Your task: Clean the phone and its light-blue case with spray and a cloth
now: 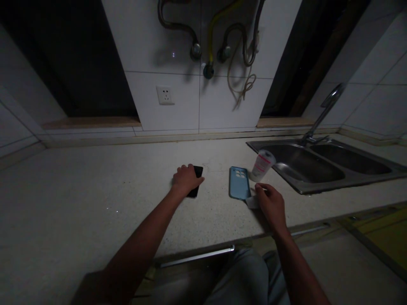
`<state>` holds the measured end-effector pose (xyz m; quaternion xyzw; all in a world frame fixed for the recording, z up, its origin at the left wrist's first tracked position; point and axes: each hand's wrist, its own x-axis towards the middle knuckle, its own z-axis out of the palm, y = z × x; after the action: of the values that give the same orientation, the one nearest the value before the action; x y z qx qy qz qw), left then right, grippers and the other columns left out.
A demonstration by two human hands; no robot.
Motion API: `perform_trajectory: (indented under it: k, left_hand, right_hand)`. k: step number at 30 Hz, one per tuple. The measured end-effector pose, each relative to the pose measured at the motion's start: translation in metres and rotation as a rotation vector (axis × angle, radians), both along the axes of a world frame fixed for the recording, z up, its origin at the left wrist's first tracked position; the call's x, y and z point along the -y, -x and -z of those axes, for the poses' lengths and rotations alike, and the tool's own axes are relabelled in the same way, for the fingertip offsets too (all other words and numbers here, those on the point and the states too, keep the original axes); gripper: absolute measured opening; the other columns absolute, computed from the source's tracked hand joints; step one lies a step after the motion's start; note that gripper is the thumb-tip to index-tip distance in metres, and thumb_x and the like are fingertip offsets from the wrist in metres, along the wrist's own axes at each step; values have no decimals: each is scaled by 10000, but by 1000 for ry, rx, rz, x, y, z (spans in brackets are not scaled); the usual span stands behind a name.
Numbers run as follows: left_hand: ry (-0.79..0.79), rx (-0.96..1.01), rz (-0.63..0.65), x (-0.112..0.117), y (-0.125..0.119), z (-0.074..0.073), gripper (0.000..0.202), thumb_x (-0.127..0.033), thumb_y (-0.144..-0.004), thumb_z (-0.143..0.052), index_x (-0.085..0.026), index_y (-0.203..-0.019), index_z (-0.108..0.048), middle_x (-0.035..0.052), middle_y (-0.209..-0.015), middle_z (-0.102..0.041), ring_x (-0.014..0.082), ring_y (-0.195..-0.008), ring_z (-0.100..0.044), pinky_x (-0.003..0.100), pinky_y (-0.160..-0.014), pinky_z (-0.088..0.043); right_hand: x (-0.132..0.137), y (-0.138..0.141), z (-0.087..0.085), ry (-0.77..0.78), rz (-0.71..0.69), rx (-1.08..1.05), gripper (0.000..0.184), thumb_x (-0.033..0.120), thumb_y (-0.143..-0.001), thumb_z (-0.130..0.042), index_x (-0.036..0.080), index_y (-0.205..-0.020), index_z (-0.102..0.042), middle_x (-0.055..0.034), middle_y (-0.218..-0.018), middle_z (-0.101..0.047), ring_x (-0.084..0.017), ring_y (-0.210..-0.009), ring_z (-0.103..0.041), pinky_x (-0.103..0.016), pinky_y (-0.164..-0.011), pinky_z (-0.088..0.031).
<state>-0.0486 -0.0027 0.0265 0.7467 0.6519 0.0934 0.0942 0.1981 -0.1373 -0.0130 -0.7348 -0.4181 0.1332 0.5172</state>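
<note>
My left hand [185, 179] lies on a black phone [196, 186] that rests flat on the speckled countertop [95, 190], fingers curled over its edge. My right hand [270, 204] is closed in a pinch on a small white wipe or cloth [252, 202] on the counter. Just left of that hand, a light blue phone case [239, 182] lies with its camera cut-outs up. A white bottle with a pink label [262, 165] stands tilted beyond the case, beside the sink.
A steel double sink [321, 163] with a tall faucet [324, 111] fills the right of the counter. A wall socket [165, 95] and hanging hoses [222, 46] are on the tiled back wall. A metal drawer handle [197, 256] runs under the counter edge.
</note>
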Motion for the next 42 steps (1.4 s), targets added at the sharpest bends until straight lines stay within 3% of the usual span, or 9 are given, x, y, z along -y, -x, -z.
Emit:
perform_trajectory:
  k: [7, 13, 16, 19, 23, 27, 31, 34, 42]
  left_hand:
    - [47, 105, -10, -12, 6, 8, 691, -529, -648, -736, -112, -1184, -608, 291, -1194, -600, 433, -1116, -600, 463, -842, -483]
    - [86, 309, -24, -17, 6, 8, 677, -409, -631, -782, -119, -1192, -539, 233, -1157, -655, 349, -1025, -650, 391, -786, -504]
    - [179, 642, 19, -13, 1, 8, 689, -395, -580, -855, -157, -1140, -532, 188, -1092, -683, 304, -937, -667, 377, -740, -516]
    - [416, 1071, 61, -8, -8, 11, 594, -389, -576, -884, -177, -1035, -572, 125, -943, -706, 237, -774, -668, 362, -679, -530]
    - [564, 1327, 87, -3, -21, 19, 418, -317, -609, -879, -168, -908, -628, 72, -794, -700, 193, -667, -649, 340, -665, -538]
    - [640, 1604, 19, -2, -27, 25, 449, -253, -702, -810, -179, -1097, -608, 89, -932, -735, 202, -709, -697, 335, -682, -559]
    - [817, 1908, -40, -4, -30, 29, 436, -186, -854, -586, -103, -1281, -560, 136, -1033, -741, 202, -856, -725, 327, -832, -562]
    - [973, 2021, -40, -5, -29, 32, 470, -272, -940, -433, -17, -1322, -534, 188, -1039, -732, 245, -932, -722, 381, -903, -543]
    - [1105, 2024, 127, -2, -30, 32, 771, -705, -937, -271, -78, -1254, -589, 249, -1089, -698, 367, -956, -698, 626, -930, -471]
  right_hand:
    - [3, 1, 5, -6, -33, 1, 543, 585, -800, -566, 118, -1022, -730, -64, -711, -676, -187, -595, -559, -288, -557, -396]
    - [7, 0, 5, -34, -37, -16, 544, 583, -752, -578, 117, -978, -745, -49, -672, -656, -175, -560, -534, -280, -526, -376]
    - [11, -1, 6, -41, -62, -48, 550, 586, -752, -588, 114, -984, -749, -47, -670, -656, -163, -537, -508, -271, -501, -359]
    - [15, -3, 10, -55, -60, -66, 532, 582, -759, -597, 122, -978, -750, -59, -709, -682, -166, -555, -522, -271, -508, -371]
    - [17, -5, 13, -74, -55, -74, 499, 571, -767, -605, 136, -962, -753, -77, -787, -722, -183, -612, -575, -282, -555, -412]
    - [17, -6, 13, -106, -71, -82, 475, 563, -773, -615, 141, -941, -753, -87, -838, -740, -207, -695, -623, -295, -613, -449]
    - [17, -6, 15, -103, -76, -90, 454, 544, -790, -617, 144, -958, -753, -87, -860, -747, -207, -707, -628, -294, -615, -451]
    - [18, -7, 16, -89, -75, -93, 450, 541, -794, -619, 147, -965, -754, -87, -871, -751, -200, -690, -625, -293, -605, -446]
    - [12, -6, 7, -164, -71, -251, 421, 555, -735, -692, 173, -899, -754, -73, -928, -748, -229, -872, -655, -317, -737, -504]
